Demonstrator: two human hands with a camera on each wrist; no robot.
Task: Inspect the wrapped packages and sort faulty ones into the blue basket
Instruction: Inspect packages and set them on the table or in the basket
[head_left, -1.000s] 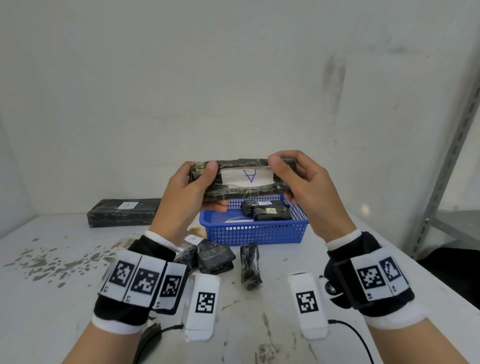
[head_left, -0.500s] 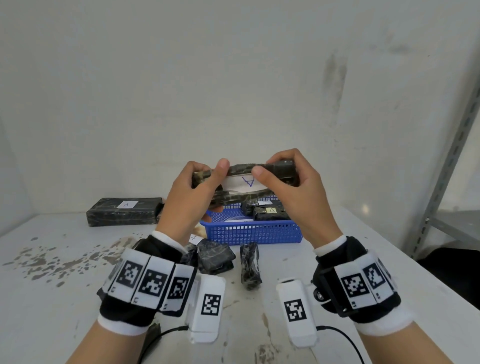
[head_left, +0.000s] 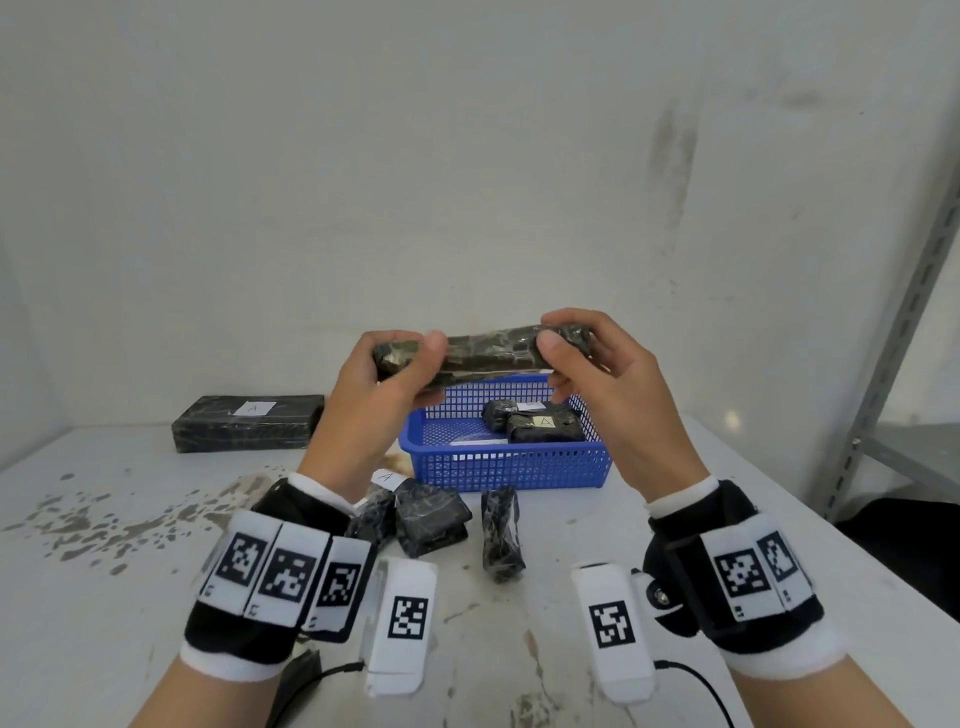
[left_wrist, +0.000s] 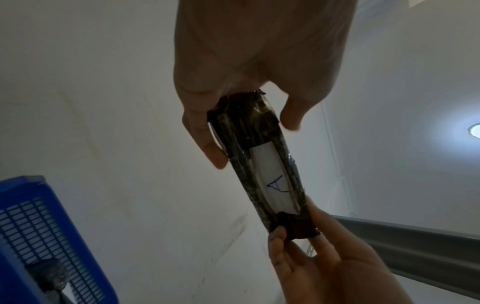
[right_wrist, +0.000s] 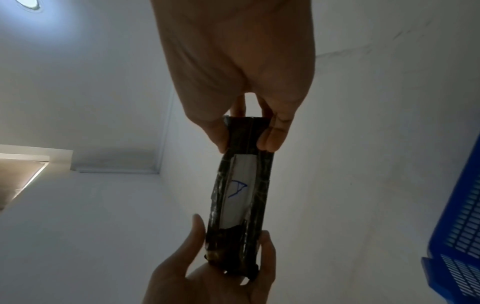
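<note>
Currently left hand (head_left: 382, 387) and right hand (head_left: 605, 374) each pinch one end of the long wrapped package (head_left: 491, 348), held level, long axis left-right, just above the far rim of the blue basket (head_left: 506, 465). Label faces down; either hand could lower it in.

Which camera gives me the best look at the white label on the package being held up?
The left wrist view: the white label faces that camera, its handwritten blue mark sharp, on the held package. The right wrist view shows the label too, but dimmer. In the head view only a thin white sliver shows under the package.
</note>
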